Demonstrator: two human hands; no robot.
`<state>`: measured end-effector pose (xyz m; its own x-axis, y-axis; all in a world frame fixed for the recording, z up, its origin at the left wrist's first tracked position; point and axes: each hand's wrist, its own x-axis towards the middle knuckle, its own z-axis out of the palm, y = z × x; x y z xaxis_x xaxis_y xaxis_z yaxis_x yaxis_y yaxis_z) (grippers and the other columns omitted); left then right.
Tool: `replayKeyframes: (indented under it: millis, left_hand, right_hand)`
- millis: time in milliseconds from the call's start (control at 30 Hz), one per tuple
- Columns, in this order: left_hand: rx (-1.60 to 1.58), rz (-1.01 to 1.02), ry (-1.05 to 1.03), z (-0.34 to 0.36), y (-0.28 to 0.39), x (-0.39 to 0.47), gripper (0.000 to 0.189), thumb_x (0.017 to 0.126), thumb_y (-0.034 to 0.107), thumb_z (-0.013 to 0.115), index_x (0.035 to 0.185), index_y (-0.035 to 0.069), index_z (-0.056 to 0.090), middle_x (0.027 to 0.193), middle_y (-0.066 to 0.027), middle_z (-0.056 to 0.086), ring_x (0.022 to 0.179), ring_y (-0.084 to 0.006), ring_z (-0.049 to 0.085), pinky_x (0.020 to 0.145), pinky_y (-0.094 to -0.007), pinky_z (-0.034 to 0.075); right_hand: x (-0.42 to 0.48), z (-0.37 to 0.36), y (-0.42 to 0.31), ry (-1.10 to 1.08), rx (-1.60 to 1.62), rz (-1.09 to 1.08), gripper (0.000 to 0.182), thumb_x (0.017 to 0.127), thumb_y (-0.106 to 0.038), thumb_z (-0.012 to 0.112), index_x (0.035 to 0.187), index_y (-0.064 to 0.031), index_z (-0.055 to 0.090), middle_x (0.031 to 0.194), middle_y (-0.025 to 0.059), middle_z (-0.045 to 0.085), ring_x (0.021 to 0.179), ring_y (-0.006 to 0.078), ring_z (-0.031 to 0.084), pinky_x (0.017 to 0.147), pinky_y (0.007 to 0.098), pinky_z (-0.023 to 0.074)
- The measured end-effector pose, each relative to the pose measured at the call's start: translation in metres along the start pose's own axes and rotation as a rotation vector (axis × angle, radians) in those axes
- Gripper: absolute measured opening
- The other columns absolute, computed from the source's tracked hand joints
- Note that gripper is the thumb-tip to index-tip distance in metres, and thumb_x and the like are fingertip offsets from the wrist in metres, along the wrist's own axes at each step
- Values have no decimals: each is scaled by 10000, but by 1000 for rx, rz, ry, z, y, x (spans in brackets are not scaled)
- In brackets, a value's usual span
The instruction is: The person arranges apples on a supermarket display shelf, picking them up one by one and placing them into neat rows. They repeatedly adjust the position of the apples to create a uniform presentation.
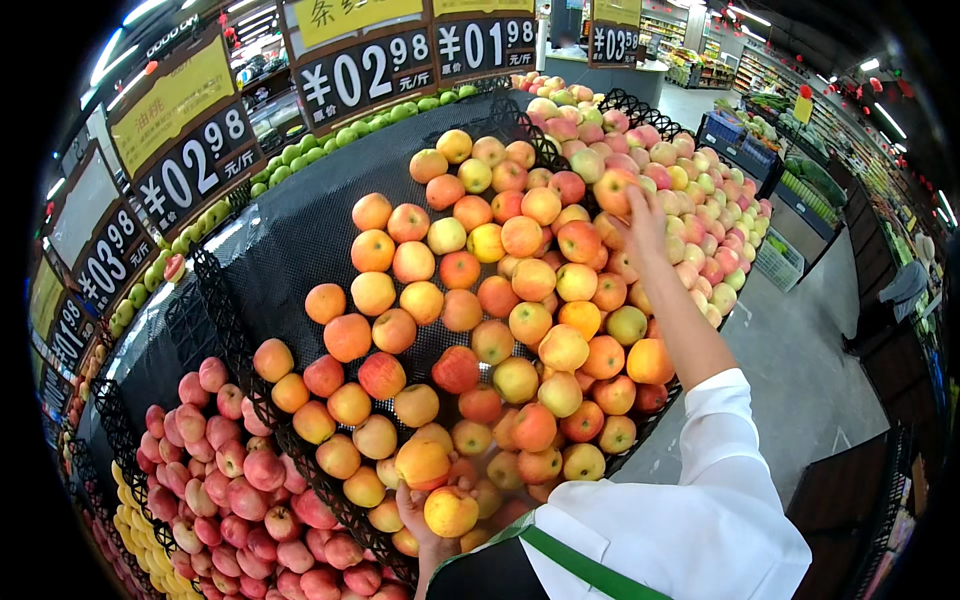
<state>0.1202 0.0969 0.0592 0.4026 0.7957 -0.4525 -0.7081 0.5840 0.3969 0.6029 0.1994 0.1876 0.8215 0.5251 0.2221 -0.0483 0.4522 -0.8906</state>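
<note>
At the far right side of the middle bin, my right hand (642,223) has its fingers on a yellow-red apple (615,190), close to the divider. My left hand (421,517) is low in front of my body, cupped around a yellow-orange apple (422,463). A second yellow apple (451,511) with red flecks rests against the same hand. Between the hands, many red and yellow apples (533,279) lie on the dark mesh liner (292,247), piled thickest toward the right and front.
Black lattice dividers (225,315) border the bin. Dark red apples (247,495) fill the left bin; paler pink-green apples (705,232) fill the right one. Green apples (360,129) line the back under price signs (367,75). Beyond the grey aisle floor (780,360) stands another person (896,296).
</note>
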Motion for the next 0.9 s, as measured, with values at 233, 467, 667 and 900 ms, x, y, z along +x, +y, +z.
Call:
replayKeyframes:
  millis: [233,467,667,900]
  left_hand:
    - [-38,62,-19,-4,2,5,756,980,645,349,1248,-29,560,943,-168,638,777,-304,610,660,-461,534]
    - [-30,39,-92,-31,6,9,784,972,641,344,1335,-28,532,1074,-197,659,833,-356,644,746,-537,566]
    - [-138,-59,-300,-38,0,15,755,989,573,395,1406,-48,489,1212,-215,627,965,-375,676,864,-530,582]
    - [-147,-40,-344,-23,3,5,706,1007,517,451,1397,-71,470,1109,-171,645,971,-289,683,844,-435,600]
  right_hand:
    - [71,-29,32,30,200,251,434,1009,-345,647,1364,-130,522,1304,75,581,1150,263,609,981,522,538]
    - [135,75,35,-49,266,246,395,1018,-375,628,1317,-124,568,1271,77,613,1149,241,618,984,476,550]
    - [111,105,65,-292,0,37,502,976,-230,653,1422,-66,493,1393,122,552,1259,244,566,1021,453,505]
    - [-93,229,41,-1018,-559,-451,261,914,-94,671,1153,11,684,1076,92,708,986,184,687,846,327,550]
